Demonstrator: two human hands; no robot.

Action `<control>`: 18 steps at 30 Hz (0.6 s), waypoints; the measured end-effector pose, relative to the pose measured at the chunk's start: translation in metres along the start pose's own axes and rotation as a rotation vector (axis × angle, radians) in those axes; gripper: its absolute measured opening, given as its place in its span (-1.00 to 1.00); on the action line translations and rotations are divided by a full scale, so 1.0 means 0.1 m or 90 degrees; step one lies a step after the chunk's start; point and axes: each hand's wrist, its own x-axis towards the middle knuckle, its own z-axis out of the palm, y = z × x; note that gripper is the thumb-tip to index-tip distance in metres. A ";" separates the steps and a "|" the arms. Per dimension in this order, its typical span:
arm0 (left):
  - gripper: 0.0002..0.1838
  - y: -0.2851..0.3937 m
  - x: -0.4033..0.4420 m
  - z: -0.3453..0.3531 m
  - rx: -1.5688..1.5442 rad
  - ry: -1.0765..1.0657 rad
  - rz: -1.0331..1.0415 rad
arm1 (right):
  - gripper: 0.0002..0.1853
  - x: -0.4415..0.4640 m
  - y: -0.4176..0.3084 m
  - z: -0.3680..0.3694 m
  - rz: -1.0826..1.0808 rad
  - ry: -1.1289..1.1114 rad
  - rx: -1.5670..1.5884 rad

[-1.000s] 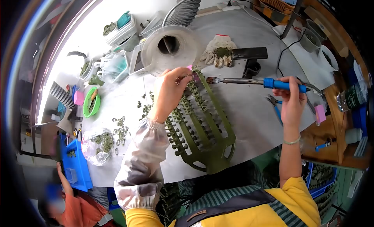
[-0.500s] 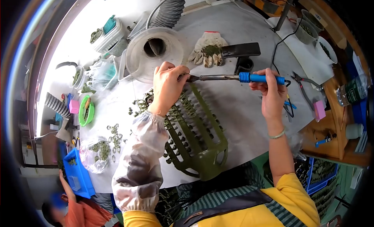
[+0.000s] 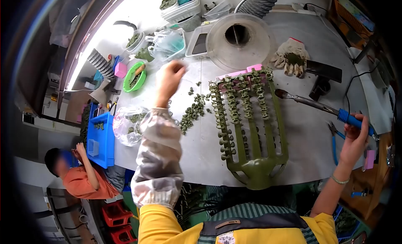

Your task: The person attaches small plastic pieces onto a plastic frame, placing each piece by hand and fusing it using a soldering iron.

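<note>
My right hand (image 3: 356,133) grips the blue handle of a soldering iron (image 3: 312,103) with a broad, darkened tip pointing left, near the top right of a green wax tree (image 3: 257,170). The tree lies flat, its several long bars lined with small green wax pieces (image 3: 234,105). My left hand (image 3: 168,82) is raised over the table left of the tree, fingers curled together and slightly blurred; whether anything small is in them is hidden. Below and right of it, loose green pieces (image 3: 194,112) lie in a pile. A pink block (image 3: 238,74) sits under the tree's far end.
A funnel hood (image 3: 217,45) with a grey hose stands behind the tree. A stained glove (image 3: 293,55) and black holder (image 3: 321,84) lie at right. At left are a green bowl (image 3: 142,82), a plastic bag (image 3: 125,133), a blue tray (image 3: 108,135) and a seated co-worker (image 3: 86,181).
My left hand has left the iron's tip and moved left. The iron has swung lower and right in my right hand. The view has shifted, showing the loose pile more fully.
</note>
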 end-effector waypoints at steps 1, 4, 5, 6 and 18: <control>-0.76 -0.28 -0.12 -0.16 0.170 -0.037 -0.075 | -0.68 -0.01 0.00 -0.02 0.001 -0.004 -0.004; -0.69 -1.33 -0.56 -0.24 0.418 -0.101 -0.078 | -0.67 -0.04 -0.01 -0.08 -0.019 -0.022 -0.017; -0.69 -1.46 -0.71 -0.22 0.447 -0.085 -0.079 | -0.67 -0.04 -0.01 -0.10 -0.028 -0.032 -0.021; -0.69 -1.55 -0.78 -0.16 0.429 -0.065 -0.134 | -0.67 -0.06 -0.03 -0.08 -0.024 -0.029 -0.019; -0.86 -1.33 -1.04 -0.07 0.028 0.065 -0.129 | -0.68 -0.14 -0.16 0.01 -0.026 -0.022 -0.008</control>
